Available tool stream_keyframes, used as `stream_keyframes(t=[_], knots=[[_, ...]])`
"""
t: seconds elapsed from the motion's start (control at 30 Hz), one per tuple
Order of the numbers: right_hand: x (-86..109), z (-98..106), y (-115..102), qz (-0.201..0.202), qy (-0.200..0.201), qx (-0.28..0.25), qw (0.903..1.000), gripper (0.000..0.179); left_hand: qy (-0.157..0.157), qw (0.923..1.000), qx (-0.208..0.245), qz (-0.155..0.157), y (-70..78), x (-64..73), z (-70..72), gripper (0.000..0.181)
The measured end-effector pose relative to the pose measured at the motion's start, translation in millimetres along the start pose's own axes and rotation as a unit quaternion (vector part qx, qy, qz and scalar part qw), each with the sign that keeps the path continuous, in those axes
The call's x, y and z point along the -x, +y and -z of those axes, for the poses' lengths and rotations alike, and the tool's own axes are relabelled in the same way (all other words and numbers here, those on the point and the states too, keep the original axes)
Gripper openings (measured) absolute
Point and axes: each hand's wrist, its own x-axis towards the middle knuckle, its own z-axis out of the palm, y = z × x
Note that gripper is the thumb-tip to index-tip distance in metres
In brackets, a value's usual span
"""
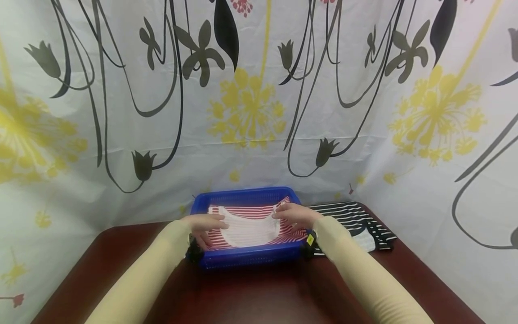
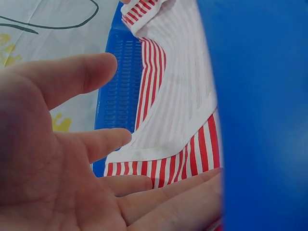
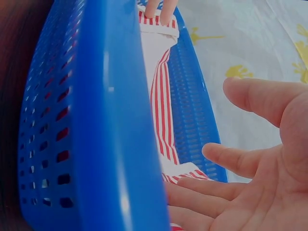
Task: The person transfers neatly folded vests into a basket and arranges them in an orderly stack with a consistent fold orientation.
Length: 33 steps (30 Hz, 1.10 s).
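A red-and-white striped garment (image 1: 248,231) with a white middle panel lies spread inside a blue plastic basket (image 1: 251,257). Its exact kind is not clear. At the basket's left end is my left hand (image 1: 203,223), fingers spread and the lower ones against the garment's striped edge in the left wrist view. Opposite it, my right hand (image 1: 298,216) reaches over the right end; the right wrist view shows its fingers extended, the lower ones at the garment (image 3: 163,110) and partly hidden by the basket wall (image 3: 113,125). Neither hand curls round anything.
A black-and-white striped garment (image 1: 344,216) with a white patch lies right of the basket on the dark red table (image 1: 251,297). Behind and at both sides hangs a white flower-patterned sheet (image 1: 251,166), close to the table's back edge.
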Motion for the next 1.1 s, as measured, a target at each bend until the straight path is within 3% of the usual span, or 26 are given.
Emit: stream_keyframes(t=[0.2,0.37,0.5,0.6,0.73,0.93,1.0,1.1], knots=[[8.0,14,8,0.044,-0.010,-0.030,0.9985,0.060,0.005,0.9993,-0.003,-0.036,7.6,-0.5,-4.3,0.069],[16.8,34,20,0.084,0.002,-0.080,0.9932,0.049,0.047,0.9946,-0.006,-0.092,20.4,-2.9,-9.8,0.055],[24.4,51,32,0.114,0.025,-0.095,0.9887,0.046,0.087,0.9840,0.021,-0.154,36.0,-7.9,-22.8,0.044],[31.5,63,43,0.127,0.055,-0.083,0.9870,0.044,0.089,0.9741,0.038,-0.204,50.3,-10.0,-43.1,0.036],[43.4,82,59,0.131,0.101,-0.067,0.9839,0.038,0.049,0.9659,0.045,-0.250,71.7,-10.4,-79.3,0.024],[60.9,108,78,0.123,0.159,-0.039,0.9789,0.031,-0.002,0.9608,0.079,-0.266,100.7,-11.7,-137.6,0.014],[64.6,114,82,0.120,0.173,-0.046,0.9765,0.030,-0.006,0.9586,0.096,-0.268,107.9,-13.1,-157.5,0.014],[68.5,119,86,0.116,0.191,-0.058,0.9730,0.030,0.003,0.9597,0.085,-0.268,116.1,-15.0,-184.9,0.021]])
